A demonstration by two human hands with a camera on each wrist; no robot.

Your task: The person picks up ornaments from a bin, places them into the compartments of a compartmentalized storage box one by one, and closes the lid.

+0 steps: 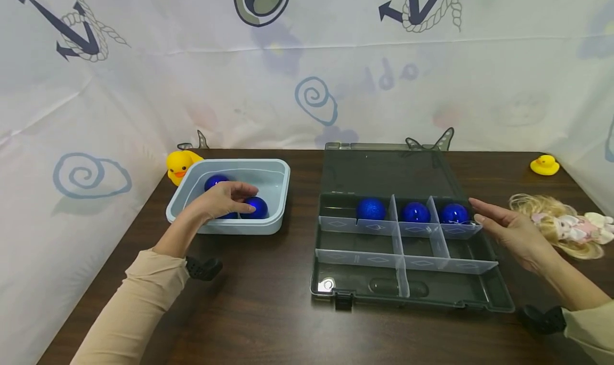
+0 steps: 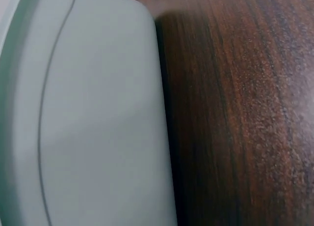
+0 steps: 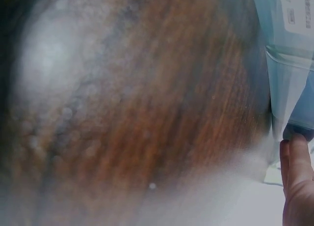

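In the head view my left hand (image 1: 224, 199) reaches into a pale blue plastic basin (image 1: 275, 226). Its thumb and fingers close around a shiny blue ball (image 1: 257, 209). Another blue ball (image 1: 215, 180) lies behind that hand, and a third is mostly hidden under it. My right hand (image 1: 518, 236) touches the right edge of an open, dark see-through compartment box (image 1: 357, 277) with fairly straight fingers. Along the box's back row sit a textured blue ball (image 1: 371, 209) and two glossy ones, a middle ball (image 1: 415, 213) and a right ball (image 1: 454, 214), each in its own compartment.
The box lid (image 1: 384, 170) lies back behind the compartments. A doll (image 1: 571, 226) lies right of my right hand. One yellow duck (image 1: 181, 165) stands behind the basin, another duck (image 1: 544, 165) at the far right. A patterned white cloth (image 1: 216, 82) hangs behind the wooden table (image 1: 249, 301).
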